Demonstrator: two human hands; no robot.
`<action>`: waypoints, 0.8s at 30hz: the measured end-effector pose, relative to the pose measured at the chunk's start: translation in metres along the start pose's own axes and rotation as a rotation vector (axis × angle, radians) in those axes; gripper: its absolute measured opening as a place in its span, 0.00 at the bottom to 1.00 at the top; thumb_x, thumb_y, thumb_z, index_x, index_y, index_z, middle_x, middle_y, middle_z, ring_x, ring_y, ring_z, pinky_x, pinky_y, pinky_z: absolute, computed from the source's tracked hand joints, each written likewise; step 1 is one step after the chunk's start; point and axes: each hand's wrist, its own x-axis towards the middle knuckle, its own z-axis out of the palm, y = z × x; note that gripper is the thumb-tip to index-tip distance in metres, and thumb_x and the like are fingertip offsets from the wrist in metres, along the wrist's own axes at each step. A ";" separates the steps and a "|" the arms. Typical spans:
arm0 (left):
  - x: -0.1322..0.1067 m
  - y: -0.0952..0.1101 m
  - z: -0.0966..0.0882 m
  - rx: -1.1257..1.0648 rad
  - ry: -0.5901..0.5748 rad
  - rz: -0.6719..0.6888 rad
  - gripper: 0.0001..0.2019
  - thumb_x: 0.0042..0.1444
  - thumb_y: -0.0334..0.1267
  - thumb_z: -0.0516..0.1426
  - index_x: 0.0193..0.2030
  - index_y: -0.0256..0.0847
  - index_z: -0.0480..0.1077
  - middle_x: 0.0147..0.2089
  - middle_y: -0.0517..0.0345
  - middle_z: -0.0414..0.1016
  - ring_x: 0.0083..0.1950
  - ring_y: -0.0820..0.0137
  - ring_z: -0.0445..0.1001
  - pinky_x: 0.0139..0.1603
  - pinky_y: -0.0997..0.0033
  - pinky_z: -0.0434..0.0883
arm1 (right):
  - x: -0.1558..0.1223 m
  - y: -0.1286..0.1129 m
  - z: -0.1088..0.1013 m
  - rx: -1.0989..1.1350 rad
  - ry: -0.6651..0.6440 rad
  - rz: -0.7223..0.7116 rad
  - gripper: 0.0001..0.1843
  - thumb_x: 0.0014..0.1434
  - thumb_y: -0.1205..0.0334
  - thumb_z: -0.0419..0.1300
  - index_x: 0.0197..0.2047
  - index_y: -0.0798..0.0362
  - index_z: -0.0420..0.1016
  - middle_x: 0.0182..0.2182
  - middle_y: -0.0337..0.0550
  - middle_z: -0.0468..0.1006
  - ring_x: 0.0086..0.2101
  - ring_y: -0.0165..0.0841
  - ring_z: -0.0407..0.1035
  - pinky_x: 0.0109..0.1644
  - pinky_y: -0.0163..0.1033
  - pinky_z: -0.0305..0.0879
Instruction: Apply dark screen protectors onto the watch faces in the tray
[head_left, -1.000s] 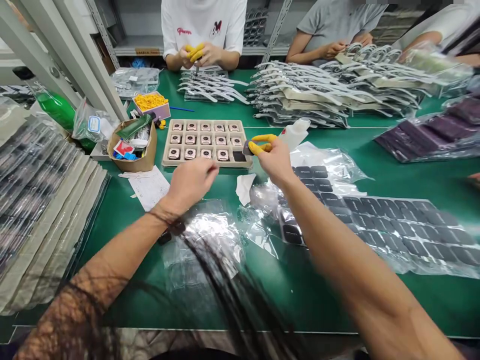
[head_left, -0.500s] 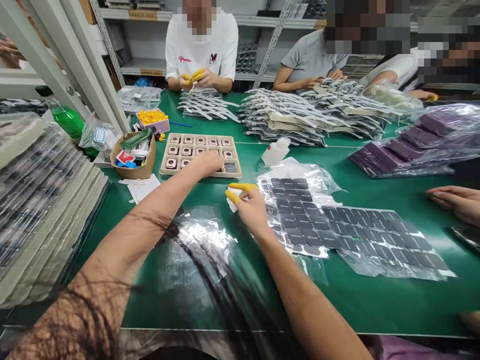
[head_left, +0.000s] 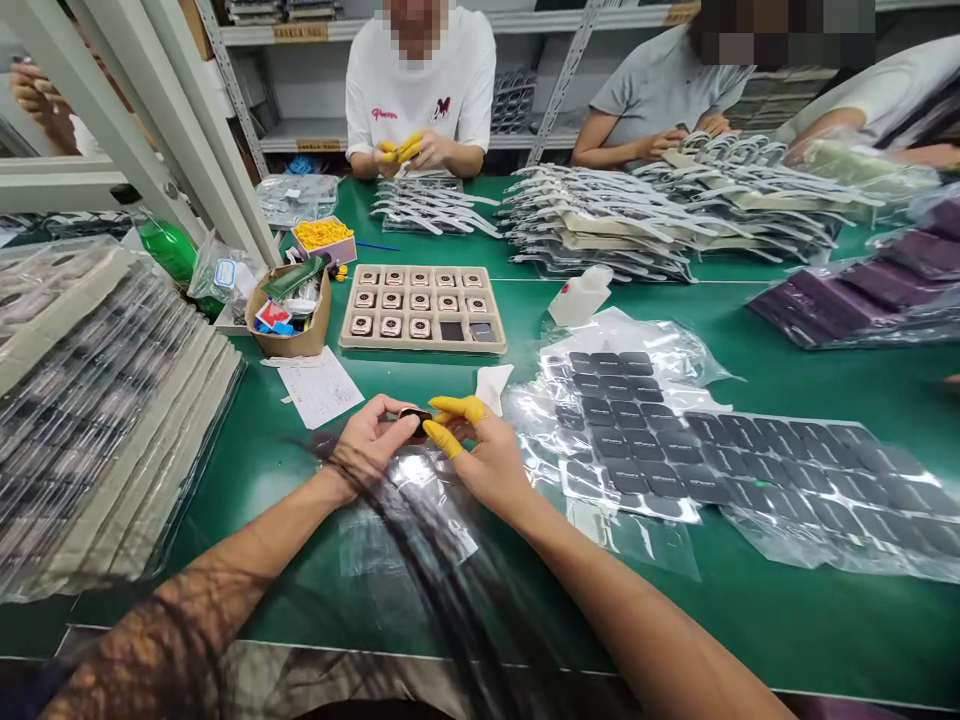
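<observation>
Above the near middle of the table, my left hand (head_left: 367, 440) pinches a smartwatch body (head_left: 414, 420) with a dark face and pinkish rim. My right hand (head_left: 480, 450), wearing yellow finger cots on thumb and index finger, has those two fingertips at the watch's right edge. A crumpled white cloth (head_left: 493, 388) sticks up behind its curled fingers, which hide how it is gripped. Beyond my hands lies a beige tray (head_left: 420, 346) of similar watches; two front-right compartments hold no watch. Clear plastic sheets (head_left: 409, 530) lie below my hands, partly covered by strands of hair.
Sheets of black stickers (head_left: 630, 440) spread to the right, near a white bottle (head_left: 581, 296). On the left stand a carton of odds and ends (head_left: 296, 343), a paper slip (head_left: 319, 387) and stacked bagged trays (head_left: 150, 430). Co-workers sit opposite behind piled straps (head_left: 592, 220).
My left hand has come back from the tray toward me with a watch, leaving a dark compartment. My right hand has moved slightly, its fingertips now meeting the watch. The view has shifted slightly.
</observation>
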 end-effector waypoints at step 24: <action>0.002 -0.004 -0.004 0.067 0.012 -0.007 0.29 0.41 0.34 0.76 0.53 0.42 0.77 0.40 0.57 0.84 0.37 0.69 0.82 0.44 0.66 0.80 | 0.038 0.035 -0.075 -0.682 0.034 0.039 0.10 0.66 0.53 0.66 0.39 0.47 0.88 0.34 0.50 0.83 0.39 0.46 0.74 0.45 0.53 0.72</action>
